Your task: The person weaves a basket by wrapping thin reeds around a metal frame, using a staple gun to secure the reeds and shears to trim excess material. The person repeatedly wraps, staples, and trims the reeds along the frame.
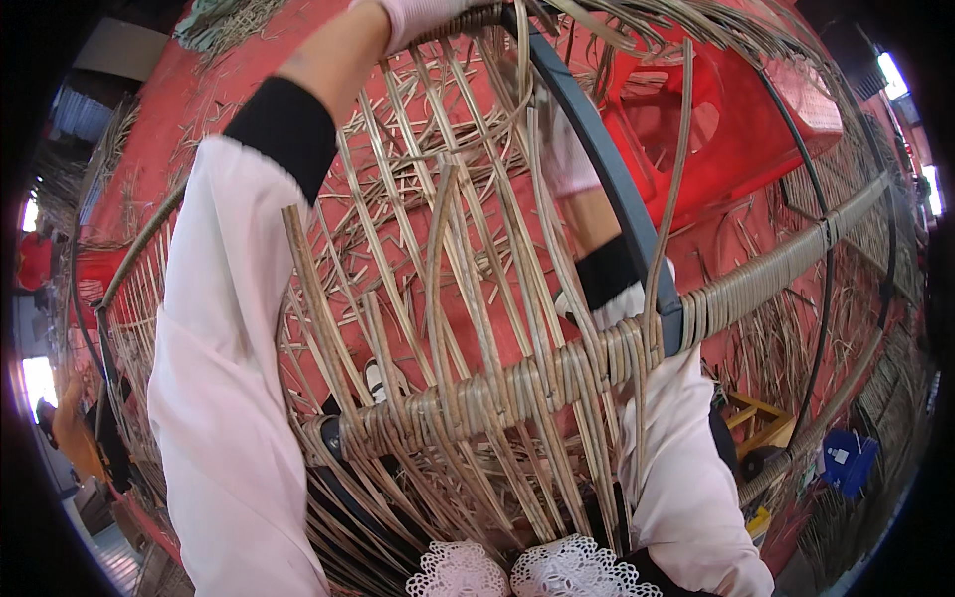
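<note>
Here the person's two hands work on a large rattan frame (517, 388) that fills the view, its dark metal bar (607, 179) curving from the top centre down to a thick band wrapped in rattan strips (756, 279); the left hand (423, 18), in a pale glove, is closed over the bar's upper end at the top edge of the view, its fingers partly cut off; the right hand (562, 149), also gloved, sits behind the upright rattan strands (468, 259) just beside the bar, and whether it pinches a strand cannot be told through the weave; both arms wear white sleeves with black cuffs; loose strands stand up from the woven band and fan across a red floor mat (149, 129) littered with cuttings; a red plastic chair (726, 119) lies beyond the frame; a blue box (851, 460) and a yellow stool (761, 418) sit at the lower right.
</note>
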`<state>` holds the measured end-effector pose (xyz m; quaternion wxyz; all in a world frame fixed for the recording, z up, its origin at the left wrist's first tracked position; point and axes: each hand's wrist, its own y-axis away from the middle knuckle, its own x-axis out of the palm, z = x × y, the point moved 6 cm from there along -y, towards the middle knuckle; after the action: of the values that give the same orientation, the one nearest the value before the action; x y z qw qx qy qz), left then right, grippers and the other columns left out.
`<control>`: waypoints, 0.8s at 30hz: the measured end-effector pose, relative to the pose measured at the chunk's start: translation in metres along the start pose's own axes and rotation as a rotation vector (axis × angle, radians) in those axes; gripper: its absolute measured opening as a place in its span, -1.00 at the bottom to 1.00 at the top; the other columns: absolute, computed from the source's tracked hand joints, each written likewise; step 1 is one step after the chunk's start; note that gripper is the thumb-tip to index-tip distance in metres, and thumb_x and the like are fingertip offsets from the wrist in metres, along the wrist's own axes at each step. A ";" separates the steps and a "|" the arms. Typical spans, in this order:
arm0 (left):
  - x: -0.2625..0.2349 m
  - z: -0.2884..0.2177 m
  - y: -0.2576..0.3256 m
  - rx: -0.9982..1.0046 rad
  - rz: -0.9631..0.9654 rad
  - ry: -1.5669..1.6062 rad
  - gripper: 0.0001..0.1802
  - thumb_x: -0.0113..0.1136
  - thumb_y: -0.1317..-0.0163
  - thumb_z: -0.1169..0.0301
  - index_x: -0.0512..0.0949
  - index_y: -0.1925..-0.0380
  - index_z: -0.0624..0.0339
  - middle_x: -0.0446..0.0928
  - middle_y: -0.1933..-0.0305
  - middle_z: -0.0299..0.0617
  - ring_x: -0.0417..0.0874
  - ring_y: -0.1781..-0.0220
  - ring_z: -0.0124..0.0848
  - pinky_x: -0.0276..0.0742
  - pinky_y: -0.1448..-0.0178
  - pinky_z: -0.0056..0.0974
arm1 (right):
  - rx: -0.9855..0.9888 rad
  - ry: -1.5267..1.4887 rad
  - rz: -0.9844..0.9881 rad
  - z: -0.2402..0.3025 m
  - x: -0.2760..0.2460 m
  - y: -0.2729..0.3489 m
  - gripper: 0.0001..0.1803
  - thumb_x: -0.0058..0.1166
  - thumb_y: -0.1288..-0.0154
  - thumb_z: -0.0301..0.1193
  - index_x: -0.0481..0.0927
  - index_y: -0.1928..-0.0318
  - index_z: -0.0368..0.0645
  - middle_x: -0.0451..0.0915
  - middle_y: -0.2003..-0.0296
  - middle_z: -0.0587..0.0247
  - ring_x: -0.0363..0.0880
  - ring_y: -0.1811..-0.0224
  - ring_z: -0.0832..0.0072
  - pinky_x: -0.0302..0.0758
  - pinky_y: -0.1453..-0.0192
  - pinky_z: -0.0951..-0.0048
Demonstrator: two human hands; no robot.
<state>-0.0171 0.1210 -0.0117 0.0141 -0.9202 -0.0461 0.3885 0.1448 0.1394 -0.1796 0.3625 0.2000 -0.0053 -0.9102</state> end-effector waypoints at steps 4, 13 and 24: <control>0.012 0.035 -0.038 -0.214 0.201 0.116 -0.72 0.18 -0.42 0.21 0.76 0.10 0.09 0.72 0.16 -0.32 0.66 0.11 -0.44 0.55 -0.08 -0.24 | 0.004 0.037 0.001 -0.004 0.000 -0.007 -0.69 0.00 -0.46 -0.30 0.62 -0.01 -0.25 0.67 0.30 0.13 0.61 0.27 0.18 0.54 0.04 0.28; 0.002 0.004 -0.020 0.015 0.031 -0.867 -0.49 -0.18 -0.46 0.03 0.68 -0.04 0.01 0.68 0.04 0.11 0.70 -0.03 0.00 0.55 -0.21 -0.04 | -0.113 0.084 -0.119 0.026 -0.021 0.034 -0.68 0.00 -0.45 -0.29 0.63 0.00 -0.26 0.68 0.31 0.12 0.61 0.28 0.17 0.53 0.04 0.28; 0.125 -0.247 0.490 -0.192 1.131 0.766 -0.61 0.05 -0.48 0.36 0.51 -0.25 0.20 0.67 0.07 -0.13 0.71 0.09 -0.36 0.61 -0.08 -0.27 | -0.020 0.241 0.153 0.002 -0.019 0.479 -0.78 0.09 -0.44 -0.35 0.69 0.18 -0.23 0.53 0.27 0.07 0.58 0.12 0.17 0.51 -0.04 0.28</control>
<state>0.2829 -0.3526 0.0410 -0.2571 -0.8725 0.4149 -0.0223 0.4721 -0.2016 -0.0971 0.4307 0.3032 0.0323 -0.8494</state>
